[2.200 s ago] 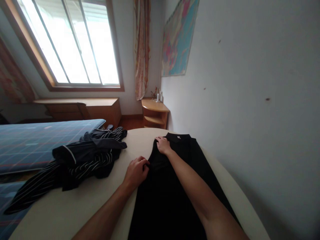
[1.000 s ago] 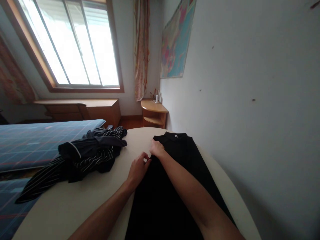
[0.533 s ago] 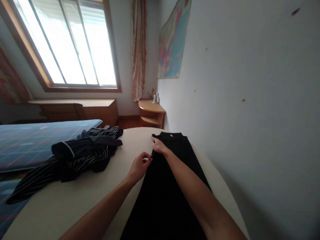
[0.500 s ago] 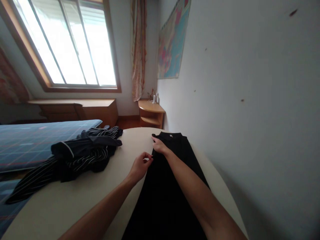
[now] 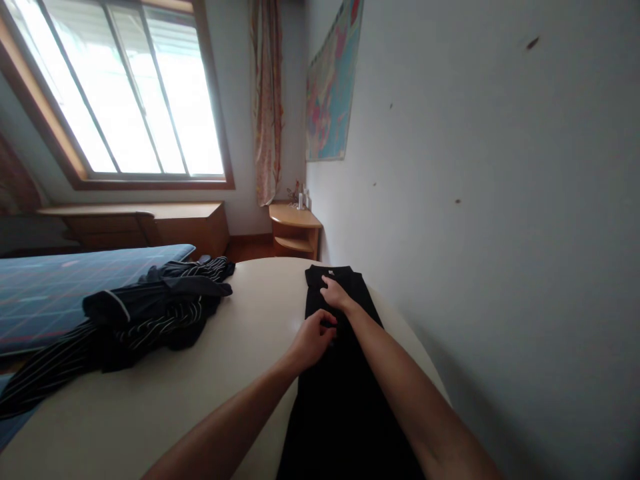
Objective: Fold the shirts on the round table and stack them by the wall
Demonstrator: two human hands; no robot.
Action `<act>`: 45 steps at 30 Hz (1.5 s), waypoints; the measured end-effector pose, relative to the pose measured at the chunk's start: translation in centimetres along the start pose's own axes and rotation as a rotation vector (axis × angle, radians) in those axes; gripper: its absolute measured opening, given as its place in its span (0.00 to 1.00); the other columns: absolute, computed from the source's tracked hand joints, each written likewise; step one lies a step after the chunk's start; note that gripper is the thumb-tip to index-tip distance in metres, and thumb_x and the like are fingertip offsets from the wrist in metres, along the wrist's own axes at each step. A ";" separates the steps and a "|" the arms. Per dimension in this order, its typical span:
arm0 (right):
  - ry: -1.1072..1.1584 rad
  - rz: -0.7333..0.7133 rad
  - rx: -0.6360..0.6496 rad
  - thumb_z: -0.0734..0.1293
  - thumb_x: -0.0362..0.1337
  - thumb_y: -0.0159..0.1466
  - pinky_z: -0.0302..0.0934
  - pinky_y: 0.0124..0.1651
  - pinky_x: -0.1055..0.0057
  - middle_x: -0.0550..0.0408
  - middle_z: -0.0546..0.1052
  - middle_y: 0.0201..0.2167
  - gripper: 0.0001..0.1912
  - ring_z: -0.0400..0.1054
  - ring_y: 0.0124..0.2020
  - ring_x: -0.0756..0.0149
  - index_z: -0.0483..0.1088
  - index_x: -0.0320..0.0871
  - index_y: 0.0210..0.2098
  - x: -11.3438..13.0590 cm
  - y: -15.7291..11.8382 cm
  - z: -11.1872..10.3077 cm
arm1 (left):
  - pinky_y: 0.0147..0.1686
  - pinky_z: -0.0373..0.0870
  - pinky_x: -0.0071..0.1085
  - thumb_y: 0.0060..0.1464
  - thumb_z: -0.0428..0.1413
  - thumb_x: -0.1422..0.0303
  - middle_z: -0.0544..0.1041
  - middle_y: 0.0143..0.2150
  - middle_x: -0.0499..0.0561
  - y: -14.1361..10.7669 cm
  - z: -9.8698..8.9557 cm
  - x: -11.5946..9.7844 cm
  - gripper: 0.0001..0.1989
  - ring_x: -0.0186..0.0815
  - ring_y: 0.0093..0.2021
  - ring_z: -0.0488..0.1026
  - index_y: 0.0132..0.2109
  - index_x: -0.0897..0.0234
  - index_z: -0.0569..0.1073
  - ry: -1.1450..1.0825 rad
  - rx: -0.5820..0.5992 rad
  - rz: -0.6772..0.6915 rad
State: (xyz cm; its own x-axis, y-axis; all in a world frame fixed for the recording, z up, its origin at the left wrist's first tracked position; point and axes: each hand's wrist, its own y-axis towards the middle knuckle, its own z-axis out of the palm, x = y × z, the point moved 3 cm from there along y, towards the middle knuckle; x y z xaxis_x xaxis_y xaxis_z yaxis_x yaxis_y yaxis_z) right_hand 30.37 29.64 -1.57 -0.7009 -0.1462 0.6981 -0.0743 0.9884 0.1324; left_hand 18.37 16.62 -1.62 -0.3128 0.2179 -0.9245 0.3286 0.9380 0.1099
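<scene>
A long black garment (image 5: pixel 345 413) lies lengthwise on the round cream table (image 5: pixel 245 333), its neck end with a small pale label at the far side. My right hand (image 5: pixel 335 295) is closed over the upper part just below the label, thumb and finger pinching dark cloth. Slightly nearer and to the left, my left hand (image 5: pixel 314 339) has its fingers curled together on the garment's left part, also pinching cloth. Black on black hides exactly where the fold runs under my fingers.
A heap of dark and striped clothes (image 5: pixel 160 307) hangs over the table's left edge, beside a blue checked mattress (image 5: pixel 45 280). A white wall (image 5: pixel 475 280) runs close along the right. Beyond the table stands a wooden corner shelf (image 5: pixel 296 215).
Both my hands have moved right, from the garment's left edge to over its body, bringing that edge inward with them. The view has turned slightly right.
</scene>
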 end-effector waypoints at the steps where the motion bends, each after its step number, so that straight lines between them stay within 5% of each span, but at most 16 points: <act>1: -0.019 0.006 -0.008 0.59 0.27 0.59 0.47 0.70 0.62 0.37 0.62 0.66 0.34 0.55 0.68 0.58 0.59 0.28 0.66 -0.2 -0.3 0.0 | 0.37 0.74 0.32 0.54 0.52 0.76 0.78 0.38 0.51 -0.3 0.2 -0.1 0.11 0.36 0.36 0.76 0.44 0.62 0.72 0.083 -0.001 0.059; 4: -0.072 0.007 -0.040 0.61 0.27 0.59 0.47 0.69 0.62 0.37 0.62 0.66 0.33 0.54 0.68 0.57 0.62 0.30 0.64 -0.3 -1.2 -0.1 | 0.61 0.64 0.40 0.53 0.52 0.78 0.72 0.58 0.55 -1.7 0.4 -0.4 0.18 0.43 0.60 0.68 0.50 0.61 0.74 0.381 -0.042 0.267; 7: -0.110 -0.008 -0.079 0.62 0.27 0.59 0.47 0.69 0.64 0.39 0.60 0.67 0.29 0.55 0.68 0.58 0.67 0.34 0.61 0.3 -2.0 -0.6 | 0.69 0.51 0.46 0.57 0.55 0.70 0.55 0.72 0.58 -3.0 0.5 0.3 0.27 0.49 0.72 0.48 0.64 0.63 0.66 0.606 0.028 0.260; 11: -0.264 -0.033 -0.133 0.62 0.29 0.62 0.55 0.64 0.67 0.44 0.67 0.62 0.20 0.65 0.60 0.59 0.75 0.40 0.52 1.1 -3.8 -1.7 | 0.69 0.46 0.49 0.63 0.50 0.58 0.46 0.74 0.60 -3.8 0.5 1.5 0.34 0.49 0.74 0.41 0.71 0.64 0.54 0.761 0.142 0.155; 17: -0.384 -0.010 -0.045 0.61 0.31 0.63 0.63 0.53 0.67 0.51 0.80 0.43 0.16 0.73 0.48 0.60 0.78 0.45 0.44 0.7 -6.5 -3.4 | 0.69 0.45 0.47 0.64 0.48 0.56 0.44 0.75 0.60 -3.1 -0.2 2.2 0.34 0.49 0.74 0.39 0.72 0.63 0.52 0.840 0.161 0.161; 25: -0.339 -0.216 0.115 0.61 0.35 0.67 0.57 0.62 0.67 0.47 0.75 0.55 0.18 0.67 0.57 0.60 0.74 0.41 0.53 -0.8 -9.1 -2.7 | 0.69 0.44 0.47 0.64 0.48 0.55 0.47 0.74 0.59 0.1 -3.2 3.3 0.33 0.46 0.73 0.41 0.71 0.62 0.54 0.866 0.168 0.180; 29: -0.356 -0.224 0.096 0.63 0.35 0.65 0.54 0.65 0.64 0.44 0.70 0.60 0.20 0.62 0.62 0.57 0.72 0.39 0.55 -1.2 -9.7 -1.6 | 0.69 0.46 0.48 0.64 0.48 0.56 0.49 0.74 0.59 -0.2 -3.8 3.3 0.32 0.46 0.73 0.43 0.71 0.62 0.54 0.870 0.157 0.174; 35: -0.227 -0.255 -0.034 0.64 0.34 0.65 0.55 0.64 0.63 0.46 0.74 0.56 0.16 0.65 0.59 0.61 0.71 0.40 0.52 -1.2 -10.8 -1.8 | 0.68 0.51 0.46 0.64 0.48 0.55 0.54 0.72 0.60 -5.9 -4.6 1.5 0.29 0.48 0.72 0.50 0.67 0.63 0.63 0.832 0.263 0.131; 40: -0.296 -0.296 0.044 0.64 0.37 0.66 0.43 0.68 0.47 0.47 0.69 0.62 0.12 0.57 0.66 0.56 0.73 0.44 0.48 -1.4 -12.2 -1.7 | 0.66 0.56 0.47 0.60 0.52 0.55 0.57 0.72 0.55 -12.0 -6.4 -0.5 0.28 0.50 0.70 0.55 0.65 0.58 0.67 0.800 0.309 0.083; 45: -0.365 -0.284 0.105 0.62 0.40 0.68 0.42 0.69 0.47 0.47 0.65 0.66 0.18 0.52 0.69 0.56 0.71 0.45 0.55 -1.6 -12.9 -1.1 | 0.64 0.60 0.44 0.49 0.60 0.58 0.58 0.71 0.53 -16.7 -7.6 -1.0 0.33 0.50 0.67 0.60 0.63 0.52 0.67 0.796 0.250 0.020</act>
State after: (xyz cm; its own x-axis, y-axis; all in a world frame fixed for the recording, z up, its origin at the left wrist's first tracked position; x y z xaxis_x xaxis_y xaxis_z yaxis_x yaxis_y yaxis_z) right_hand 33.25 17.13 -3.62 -0.8446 -0.4056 0.3496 -0.3568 0.9131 0.1974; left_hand 6.45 2.73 0.23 -0.8104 0.4474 -0.3782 0.4996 0.8650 -0.0472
